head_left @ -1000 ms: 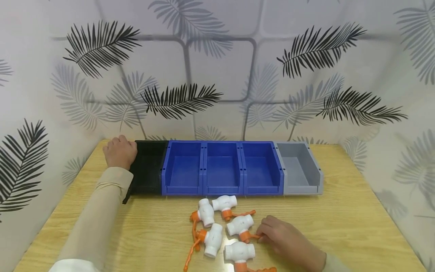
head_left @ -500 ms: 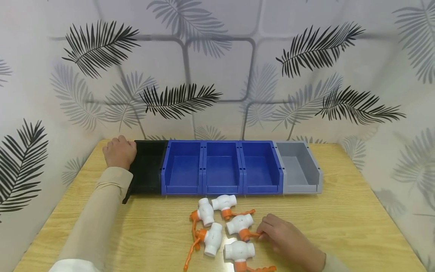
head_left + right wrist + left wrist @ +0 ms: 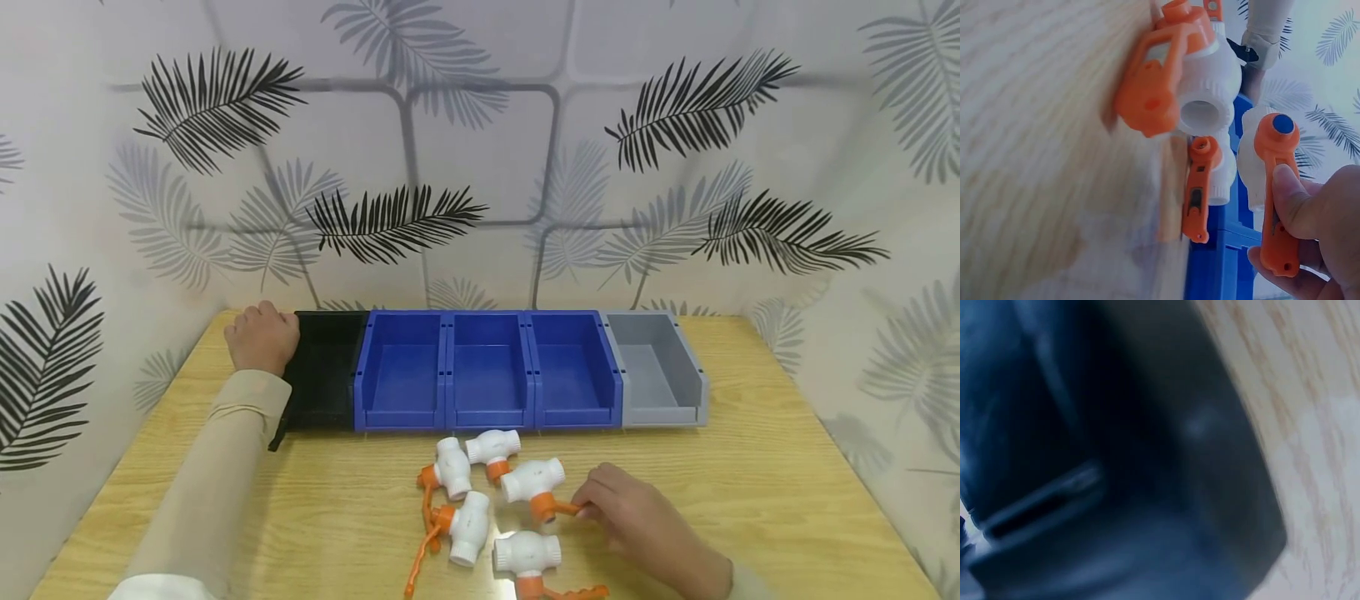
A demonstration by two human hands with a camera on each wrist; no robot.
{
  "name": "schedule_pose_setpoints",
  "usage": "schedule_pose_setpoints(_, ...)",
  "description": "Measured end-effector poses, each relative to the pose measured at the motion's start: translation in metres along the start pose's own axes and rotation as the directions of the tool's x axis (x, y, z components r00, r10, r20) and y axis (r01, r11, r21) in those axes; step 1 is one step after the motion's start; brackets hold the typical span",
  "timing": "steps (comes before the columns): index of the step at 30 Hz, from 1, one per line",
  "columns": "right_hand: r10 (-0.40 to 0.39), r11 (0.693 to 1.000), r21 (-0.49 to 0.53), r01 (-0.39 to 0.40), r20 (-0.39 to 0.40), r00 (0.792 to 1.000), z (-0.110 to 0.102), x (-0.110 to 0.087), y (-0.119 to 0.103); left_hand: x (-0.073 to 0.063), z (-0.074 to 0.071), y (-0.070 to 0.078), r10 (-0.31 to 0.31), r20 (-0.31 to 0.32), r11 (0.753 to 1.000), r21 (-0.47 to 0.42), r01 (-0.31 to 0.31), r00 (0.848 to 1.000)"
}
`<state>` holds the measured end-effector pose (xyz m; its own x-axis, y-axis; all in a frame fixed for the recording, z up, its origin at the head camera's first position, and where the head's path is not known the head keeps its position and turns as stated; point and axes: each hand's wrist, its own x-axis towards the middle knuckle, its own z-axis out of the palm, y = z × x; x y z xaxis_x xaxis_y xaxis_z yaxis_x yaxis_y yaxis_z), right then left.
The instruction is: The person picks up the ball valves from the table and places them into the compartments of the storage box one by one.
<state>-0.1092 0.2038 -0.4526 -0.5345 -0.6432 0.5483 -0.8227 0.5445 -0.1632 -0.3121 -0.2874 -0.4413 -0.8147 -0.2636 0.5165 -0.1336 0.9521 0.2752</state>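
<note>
Right hand [image 3: 637, 521] is pinching white valve [image 3: 534, 481] by its orange handle [image 3: 564, 507], in front of bin row [image 3: 491, 420]; other valves [image 3: 470, 531] are lying there too. Left hand [image 3: 264, 337] is resting at bin row's left end, can't tell if gripping.

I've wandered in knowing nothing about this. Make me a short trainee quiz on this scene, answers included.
1. Which part of its white valve does the right-hand grip hold?
2. True or false: the left-hand grip is at the grey bin.
3. How many blue bins stand in the row: A) two, B) three, C) four?

Key:
1. Its orange handle.
2. False; it is at the black bin.
3. B.
</note>
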Motion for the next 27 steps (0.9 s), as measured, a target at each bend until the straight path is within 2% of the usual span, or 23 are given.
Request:
schedule_pose_setpoints(8,0.037,0.998,-0.053,-0.039,-0.046,0.998,-0.016,0.000,0.008,0.000,-0.003,0.002,-0.006,0.029,1.000,-0.005,0.006,1.000)
schedule_pose_setpoints(14,0.087,0.991,-0.090,-0.098,-0.118,0.989,-0.028,-0.006,0.020,-0.001,-0.005,0.003,-0.011,0.054,1.000,-0.011,0.012,0.998)
schedule_pose_setpoints(18,0.134,0.980,-0.120,-0.156,-0.175,0.975,-0.034,-0.011,0.028,0.000,-0.005,0.002,-0.013,0.056,1.000,-0.010,0.013,0.998)
schedule_pose_setpoints(21,0.184,0.970,-0.123,-0.211,-0.197,0.963,-0.038,-0.015,0.033,0.000,-0.003,0.001,-0.010,0.036,1.000,-0.012,0.011,0.999)
schedule_pose_setpoints(27,0.305,0.925,-0.165,-0.343,-0.217,0.927,-0.047,-0.022,0.040,0.000,0.000,0.000,0.002,-0.017,1.000,-0.016,-0.002,1.000)
